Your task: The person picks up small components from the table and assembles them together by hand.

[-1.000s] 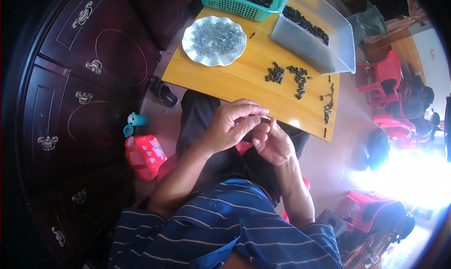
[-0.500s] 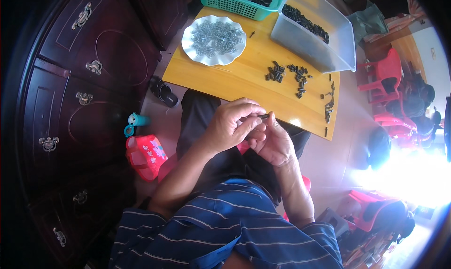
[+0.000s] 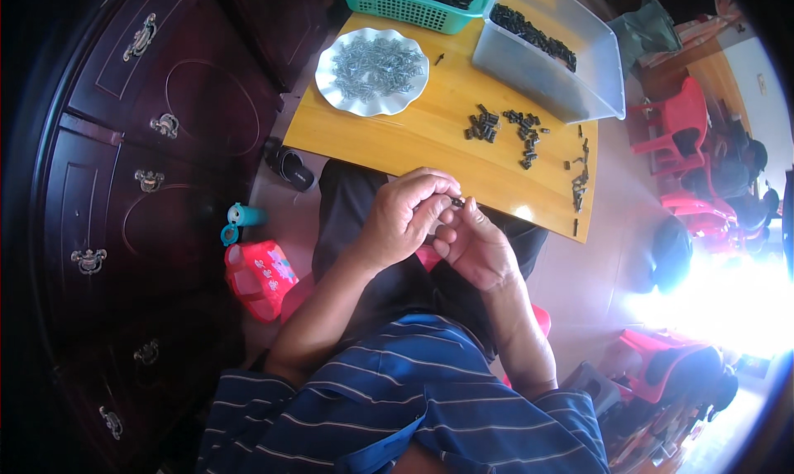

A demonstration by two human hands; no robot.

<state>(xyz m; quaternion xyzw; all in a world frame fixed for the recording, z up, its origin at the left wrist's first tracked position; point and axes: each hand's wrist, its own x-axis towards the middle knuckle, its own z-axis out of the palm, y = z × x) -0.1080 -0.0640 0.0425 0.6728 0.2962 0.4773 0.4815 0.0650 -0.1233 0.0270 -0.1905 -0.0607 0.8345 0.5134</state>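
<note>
My left hand [image 3: 405, 219] and my right hand [image 3: 483, 249] meet just off the near edge of the yellow wooden table [image 3: 397, 145], above my lap. Between their thumbs and fingertips is a small dark cylindrical part [image 3: 457, 202]; both hands pinch it, and the fingers cover much of it. Beyond the hands, several short black cylindrical pieces [image 3: 482, 125] lie in loose clusters on the tabletop. More small dark pieces [image 3: 580, 180] form a line along its right edge. A white scalloped plate [image 3: 368, 110] at the left bears a heap of tiny silvery pieces [image 3: 376, 67].
A green basket [image 3: 405, 9] and a translucent plastic bin [image 3: 542, 81], both with black pieces, stand at the table's far side. Dark wooden cabinets [image 3: 124, 143] line the left. A red bag [image 3: 265, 284] and blue bottle [image 3: 246, 215] are on the floor. Pink chairs [image 3: 678, 122] stand right.
The small dark part has turned slightly between my fingertips, and my right thumb has shifted a little left. Both hands still pinch it; the view has shifted slightly.
</note>
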